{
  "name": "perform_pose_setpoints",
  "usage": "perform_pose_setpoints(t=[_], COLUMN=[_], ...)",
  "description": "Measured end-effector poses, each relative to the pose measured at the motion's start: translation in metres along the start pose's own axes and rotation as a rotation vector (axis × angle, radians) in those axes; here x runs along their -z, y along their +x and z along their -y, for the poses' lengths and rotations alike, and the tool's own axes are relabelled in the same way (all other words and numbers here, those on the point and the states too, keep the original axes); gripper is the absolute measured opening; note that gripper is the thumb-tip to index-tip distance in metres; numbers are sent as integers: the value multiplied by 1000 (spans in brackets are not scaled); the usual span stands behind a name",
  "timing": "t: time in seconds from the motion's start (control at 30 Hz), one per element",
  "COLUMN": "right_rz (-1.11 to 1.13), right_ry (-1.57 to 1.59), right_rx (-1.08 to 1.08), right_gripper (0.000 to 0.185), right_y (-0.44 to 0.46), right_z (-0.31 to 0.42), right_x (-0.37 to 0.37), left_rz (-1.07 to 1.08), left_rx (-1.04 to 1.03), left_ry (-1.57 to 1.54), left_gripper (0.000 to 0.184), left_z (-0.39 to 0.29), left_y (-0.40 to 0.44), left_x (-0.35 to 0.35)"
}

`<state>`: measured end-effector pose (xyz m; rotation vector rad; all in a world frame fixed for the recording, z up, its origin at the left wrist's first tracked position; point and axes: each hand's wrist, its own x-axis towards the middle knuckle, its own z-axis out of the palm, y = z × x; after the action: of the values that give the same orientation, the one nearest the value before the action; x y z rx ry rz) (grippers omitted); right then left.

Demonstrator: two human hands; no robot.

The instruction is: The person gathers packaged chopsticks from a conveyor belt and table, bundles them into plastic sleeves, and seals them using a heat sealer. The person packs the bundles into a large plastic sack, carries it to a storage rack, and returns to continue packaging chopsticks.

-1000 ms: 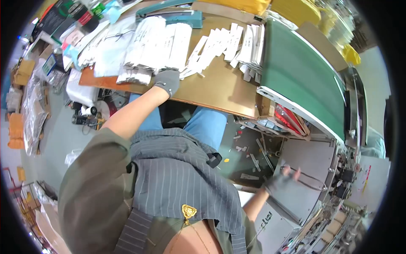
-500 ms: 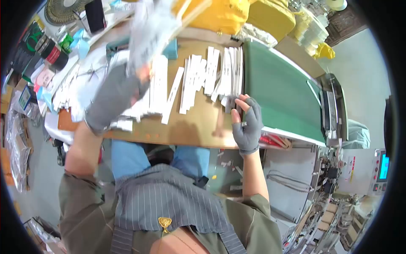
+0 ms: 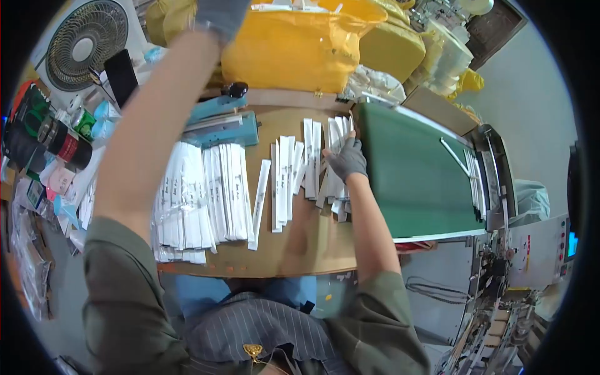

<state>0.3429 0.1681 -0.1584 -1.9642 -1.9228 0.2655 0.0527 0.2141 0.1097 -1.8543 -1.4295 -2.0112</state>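
Observation:
My left hand (image 3: 220, 17), in a grey fingerless glove, is raised at the top edge beside a yellow bag (image 3: 290, 53). Its fingers are cut off by the frame. On the brown table, my right hand (image 3: 347, 157), also gloved, rests on a stack of white strips (image 3: 338, 131) beside the green belt, fingers partly curled at the strips; whether it grips any is unclear. More white strips (image 3: 284, 181) lie loosely to its left. Wider rows of packed white strips (image 3: 187, 200) lie at the table's left, below a teal tool (image 3: 223, 130).
A green conveyor belt (image 3: 419, 172) slopes to the right, with white strips (image 3: 478, 184) at its far end. A fan (image 3: 87, 45), a phone (image 3: 120, 76) and a dark jar (image 3: 65, 142) stand at left. Machinery (image 3: 494, 275) is at lower right.
My left hand has gone up and away from the packed strips to the yellow bag. The clear bundle it carried is out of sight. My right hand has moved from the belt's edge onto the strips.

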Motion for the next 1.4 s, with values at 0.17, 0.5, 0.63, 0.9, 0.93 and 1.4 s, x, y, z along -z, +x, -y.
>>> perform_pose_setpoints(t=[0.17, 0.5, 0.63, 0.9, 0.93, 1.4], right_rz=[121, 289, 635, 255, 245, 818], right_ry=[-8, 728, 1632, 1548, 1550, 1457], right_rx=[-248, -163, -277, 352, 359, 264], right_gripper=[104, 72, 43, 104, 104, 61], right_y=[10, -65, -98, -125, -129, -169], right_z=[-5, 38, 43, 84, 78, 24], right_x=[-20, -19, -38, 87, 93, 69], left_rz=[787, 490, 538, 694, 698, 1156], left_rx=[553, 1454, 1352, 559, 547, 1741], left_ry=[324, -1084, -646, -539, -538, -1431], left_gripper=[76, 58, 64, 65, 65, 69], left_z=[39, 84, 32, -38, -43, -76], left_y=[-275, -380, -345, -279, -281, -383], left_x=[-14, -71, -5, 46, 50, 61])
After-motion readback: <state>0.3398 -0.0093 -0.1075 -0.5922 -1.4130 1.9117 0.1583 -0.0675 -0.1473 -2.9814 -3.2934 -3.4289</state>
